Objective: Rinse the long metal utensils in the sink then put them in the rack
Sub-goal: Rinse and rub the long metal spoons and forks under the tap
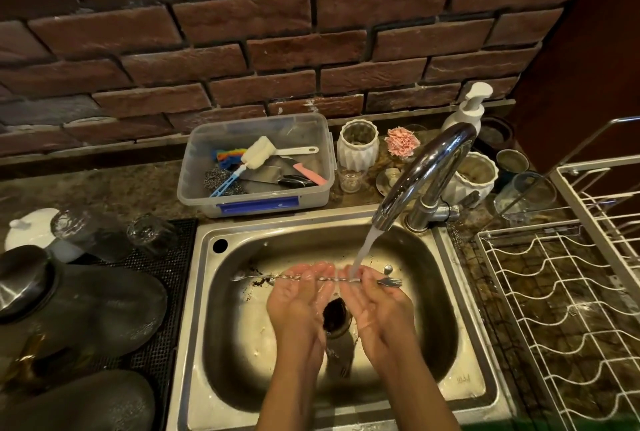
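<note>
Both hands are over the steel sink (pixel 460 392), palms up and side by side. The left hand (pixel 298 299) and the right hand (pixel 375 306) together hold the long metal utensils (pixel 325 279) across their curled fingertips. The fork-like end (pixel 391 281) sticks out to the right, a spoon end to the left. Water (pixel 363 250) from the curved tap (pixel 422 171) falls on the right fingers. Below the hands lies the dark drain (pixel 336 316). The white wire rack (pixel 561 299) stands right of the sink; a plastic box (pixel 256 202) with brushes stands behind it
</note>
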Demonstrator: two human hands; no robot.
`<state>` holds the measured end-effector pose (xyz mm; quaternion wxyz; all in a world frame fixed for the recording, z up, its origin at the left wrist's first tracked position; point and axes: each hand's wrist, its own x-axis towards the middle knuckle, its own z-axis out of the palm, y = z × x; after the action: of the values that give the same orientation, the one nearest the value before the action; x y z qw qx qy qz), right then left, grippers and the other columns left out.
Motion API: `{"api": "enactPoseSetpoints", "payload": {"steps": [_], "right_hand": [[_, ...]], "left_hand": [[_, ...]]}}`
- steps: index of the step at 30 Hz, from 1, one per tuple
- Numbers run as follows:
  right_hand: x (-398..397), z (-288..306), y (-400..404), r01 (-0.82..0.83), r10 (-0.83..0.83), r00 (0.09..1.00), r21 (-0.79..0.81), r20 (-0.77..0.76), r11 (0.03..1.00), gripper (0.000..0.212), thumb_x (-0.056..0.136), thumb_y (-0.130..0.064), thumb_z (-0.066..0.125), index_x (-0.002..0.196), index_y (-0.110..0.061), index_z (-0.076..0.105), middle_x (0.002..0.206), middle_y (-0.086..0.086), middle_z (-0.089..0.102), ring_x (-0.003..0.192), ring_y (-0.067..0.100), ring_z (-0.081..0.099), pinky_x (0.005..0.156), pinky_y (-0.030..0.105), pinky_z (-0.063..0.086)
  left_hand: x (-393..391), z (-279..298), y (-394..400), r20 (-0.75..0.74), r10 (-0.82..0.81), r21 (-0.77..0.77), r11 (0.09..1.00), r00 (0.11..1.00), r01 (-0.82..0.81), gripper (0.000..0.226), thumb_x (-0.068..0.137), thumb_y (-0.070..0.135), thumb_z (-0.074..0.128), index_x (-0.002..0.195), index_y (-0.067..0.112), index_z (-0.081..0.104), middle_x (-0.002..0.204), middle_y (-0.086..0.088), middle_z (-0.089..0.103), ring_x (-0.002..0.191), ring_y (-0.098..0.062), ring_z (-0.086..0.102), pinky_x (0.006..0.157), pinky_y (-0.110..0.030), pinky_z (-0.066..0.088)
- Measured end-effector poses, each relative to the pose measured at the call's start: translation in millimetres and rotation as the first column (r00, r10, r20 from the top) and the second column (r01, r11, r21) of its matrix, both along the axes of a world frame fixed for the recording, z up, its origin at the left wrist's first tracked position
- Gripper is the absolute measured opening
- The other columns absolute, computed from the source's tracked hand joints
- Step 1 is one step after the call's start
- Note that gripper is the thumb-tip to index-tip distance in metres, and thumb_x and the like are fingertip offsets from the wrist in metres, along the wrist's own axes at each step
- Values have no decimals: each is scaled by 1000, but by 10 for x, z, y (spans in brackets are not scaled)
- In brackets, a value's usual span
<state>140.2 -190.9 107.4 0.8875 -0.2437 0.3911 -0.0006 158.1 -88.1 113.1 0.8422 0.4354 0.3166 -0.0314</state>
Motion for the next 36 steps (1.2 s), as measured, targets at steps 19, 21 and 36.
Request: {"api": "enactPoseSetpoints", "payload": {"steps": [19,21,36], "right_hand": [[-430,-563,-94,-712,543,571,-701,-615,-45,16,101,-20,54,94,-17,69,89,1,70,76,12,66,67,17,55],[-431,-592,-67,-705,577,593,-708,-562,36,15,101,-14,52,91,-14,63,85,5,68,73,17,66,65,25,57],[-298,-1431,-256,-782,288,621,-550,-729,294,17,93,-6,65,76,-6,63,76,14,73,62,24,74,62,36,62]], "left_hand": [[3,-559,-272,-253,-629,706,400,735,585,24,94,4,61,76,20,66,74,-1,68,70,-17,61,70,-41,54],[-9,-616,-262,-272,-622,720,375,734,584,24,93,5,64,77,22,67,73,6,69,72,-11,65,74,-36,55],[106,-1465,242,-569,-244,587,548,785,596,19,95,-1,55,104,4,72,104,-17,73,100,-34,67,89,-47,58]]}}
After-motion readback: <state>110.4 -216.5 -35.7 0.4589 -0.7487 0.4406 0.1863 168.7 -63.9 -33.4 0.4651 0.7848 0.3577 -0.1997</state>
